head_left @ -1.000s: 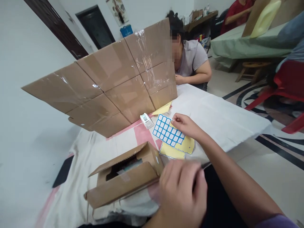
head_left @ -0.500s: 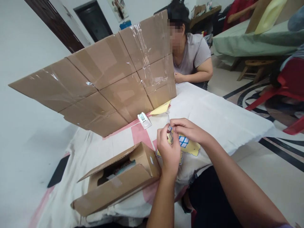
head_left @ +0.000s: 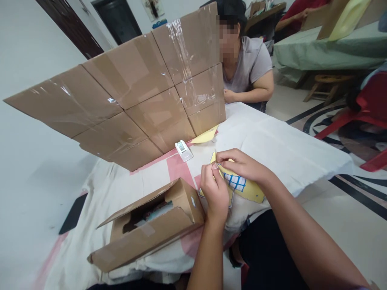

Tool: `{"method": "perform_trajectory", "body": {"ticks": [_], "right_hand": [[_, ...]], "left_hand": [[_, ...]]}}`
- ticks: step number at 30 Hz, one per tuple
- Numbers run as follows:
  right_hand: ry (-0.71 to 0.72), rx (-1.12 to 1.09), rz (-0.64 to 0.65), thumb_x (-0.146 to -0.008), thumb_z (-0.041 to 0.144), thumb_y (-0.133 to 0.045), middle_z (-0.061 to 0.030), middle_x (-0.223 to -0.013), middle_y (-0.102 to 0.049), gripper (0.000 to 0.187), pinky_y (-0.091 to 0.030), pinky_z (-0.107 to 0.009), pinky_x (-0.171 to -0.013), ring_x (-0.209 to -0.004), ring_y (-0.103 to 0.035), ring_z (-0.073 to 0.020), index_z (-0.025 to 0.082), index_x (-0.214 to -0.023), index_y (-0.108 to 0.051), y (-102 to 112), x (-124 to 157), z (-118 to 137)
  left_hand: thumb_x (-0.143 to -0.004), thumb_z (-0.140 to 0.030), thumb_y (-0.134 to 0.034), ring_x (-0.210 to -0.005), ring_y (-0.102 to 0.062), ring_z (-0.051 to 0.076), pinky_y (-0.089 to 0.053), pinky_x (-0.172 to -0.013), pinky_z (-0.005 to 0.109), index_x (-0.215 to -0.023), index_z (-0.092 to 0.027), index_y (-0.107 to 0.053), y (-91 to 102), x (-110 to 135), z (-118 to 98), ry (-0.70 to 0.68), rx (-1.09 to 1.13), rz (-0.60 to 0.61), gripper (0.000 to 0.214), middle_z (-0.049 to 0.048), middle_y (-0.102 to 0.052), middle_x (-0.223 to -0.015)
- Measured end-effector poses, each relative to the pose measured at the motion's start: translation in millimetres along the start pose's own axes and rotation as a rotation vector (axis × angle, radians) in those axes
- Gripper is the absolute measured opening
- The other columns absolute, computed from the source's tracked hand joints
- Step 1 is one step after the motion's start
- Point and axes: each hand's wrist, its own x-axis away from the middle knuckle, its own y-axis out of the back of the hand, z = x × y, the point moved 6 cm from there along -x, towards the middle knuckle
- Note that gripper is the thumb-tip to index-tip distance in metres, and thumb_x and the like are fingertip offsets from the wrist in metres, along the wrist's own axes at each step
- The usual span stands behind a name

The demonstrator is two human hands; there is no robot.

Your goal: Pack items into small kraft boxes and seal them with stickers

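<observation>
Over the table my left hand [head_left: 214,192] and my right hand [head_left: 240,165] meet, fingers pinched on a yellow sheet of blue-edged white labels [head_left: 242,186]. The right hand grips the sheet's upper edge. The left hand's thumb and forefinger pinch at its near corner, just beside the right fingers. A second yellow sheet [head_left: 230,194] lies partly hidden under my hands. An open cardboard box [head_left: 157,225] with something inside sits just left of my left hand.
A taped cardboard screen [head_left: 136,96] stands across the table's far side. A small white device [head_left: 183,150] and a yellow paper [head_left: 207,136] lie at its foot. Beyond the screen another person [head_left: 246,68] sits. The white cloth [head_left: 281,149] covers the table; red chairs [head_left: 363,108] stand right.
My left hand came up from near my lap to join the right at the label sheet. The sheet, flat on the table a second ago, is now lifted and gripped by both hands.
</observation>
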Motion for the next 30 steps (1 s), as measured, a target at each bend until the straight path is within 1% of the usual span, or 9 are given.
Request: {"method": "perform_trajectory", "body": {"ticks": [4, 7, 13, 15, 17, 19, 21, 26, 30], "right_hand": [[-0.014, 0.061, -0.048, -0.086, 0.024, -0.045, 0.0032, -0.068, -0.042, 0.018, -0.034, -0.028, -0.067, -0.068, -0.042, -0.0138, 0.020, -0.069, -0.044, 8.5, 1.9, 0.4], [-0.098, 0.176, -0.130, -0.088, 0.027, -0.043, 0.0033, -0.066, -0.040, 0.021, -0.033, -0.029, -0.064, -0.065, -0.040, -0.0138, 0.021, -0.067, -0.040, 20.6, 3.1, -17.4], [-0.562, 0.599, -0.146, -0.086, 0.026, -0.050, -0.0076, -0.079, -0.061, 0.016, -0.038, -0.033, -0.070, -0.078, -0.054, -0.0219, 0.019, -0.072, -0.053, 29.9, 8.2, -80.9], [-0.577, 0.715, -0.212, -0.085, 0.028, -0.056, -0.0144, -0.096, -0.065, 0.013, -0.041, -0.038, -0.079, -0.093, -0.056, -0.0284, 0.016, -0.083, -0.062, 32.6, 10.2, -71.4], [-0.412, 0.567, -0.237, -0.090, 0.035, -0.056, -0.0150, -0.101, -0.066, 0.023, -0.043, -0.039, -0.082, -0.096, -0.057, -0.0282, 0.015, -0.091, -0.067, 29.5, 9.4, -43.0], [-0.260, 0.184, -0.108, -0.097, 0.046, -0.048, -0.0109, -0.087, -0.068, 0.038, -0.044, -0.033, -0.072, -0.081, -0.059, -0.0213, 0.015, -0.086, -0.068, 19.1, 10.6, -10.4], [-0.216, -0.147, 0.111, -0.099, 0.054, -0.043, -0.0071, -0.069, -0.065, 0.053, -0.040, -0.028, -0.058, -0.062, -0.054, -0.0150, 0.014, -0.076, -0.068, 4.3, 16.3, 18.8], [-0.229, -0.524, 0.667, -0.096, 0.055, -0.049, -0.0046, -0.062, -0.065, 0.052, -0.029, -0.022, -0.043, -0.044, -0.045, -0.0081, 0.012, -0.075, -0.068, -47.2, 40.3, 67.1], [-0.290, -0.666, 0.679, -0.085, 0.035, -0.065, 0.0003, -0.059, -0.061, 0.024, -0.028, -0.018, -0.038, -0.040, -0.041, -0.0053, 0.013, -0.075, -0.066, -79.7, 41.5, 80.4]], "left_hand": [[-0.104, -0.023, -0.041, -0.073, -0.052, 0.014, -0.038, -0.070, 0.026, -0.080, -0.020, -0.052, 0.3, 1.1, 6.3, 0.046, 0.009, -0.060, 0.027, 0.0007, -0.056, -0.079], [-0.105, -0.024, -0.039, -0.075, -0.052, 0.015, -0.040, -0.072, 0.026, -0.084, -0.020, -0.053, 3.2, 3.1, 10.0, 0.067, 0.021, -0.128, 0.025, 0.0009, -0.055, -0.080], [-0.105, -0.025, -0.038, -0.073, -0.052, 0.014, -0.041, -0.069, 0.026, -0.082, -0.021, -0.051, 11.5, 13.1, -1.9, 0.063, 0.054, -0.130, 0.027, 0.0007, -0.054, -0.078], [-0.105, -0.024, -0.039, -0.072, -0.052, 0.014, -0.042, -0.068, 0.026, -0.081, -0.021, -0.050, 18.3, 19.1, -16.0, 0.051, 0.052, -0.095, 0.027, 0.0008, -0.055, -0.078], [-0.104, -0.020, -0.040, -0.074, -0.054, 0.014, -0.044, -0.071, 0.026, -0.084, -0.020, -0.053, 29.4, 25.1, -34.9, 0.009, 0.056, -0.075, 0.024, 0.0015, -0.057, -0.080], [-0.103, -0.016, -0.041, -0.076, -0.056, 0.014, -0.047, -0.074, 0.027, -0.090, -0.020, -0.056, 44.5, 29.2, -56.0, -0.077, 0.065, -0.070, 0.021, 0.0021, -0.059, -0.082], [-0.101, -0.013, -0.043, -0.078, -0.059, 0.014, -0.049, -0.075, 0.028, -0.097, -0.020, -0.060, 61.8, 30.2, -75.4, -0.198, 0.049, -0.062, 0.018, 0.0030, -0.062, -0.083], [-0.101, -0.015, -0.047, -0.076, -0.064, 0.015, -0.051, -0.066, 0.028, -0.107, -0.015, -0.064, 106.0, 22.9, -102.5, -0.583, -0.165, -0.015, 0.017, 0.0066, -0.069, -0.085], [-0.097, -0.016, -0.053, -0.063, -0.060, 0.016, -0.047, -0.055, 0.029, -0.102, -0.011, -0.066, 134.4, 19.2, -106.0, -0.898, -0.354, 0.085, 0.015, 0.0064, -0.066, -0.073]]}}
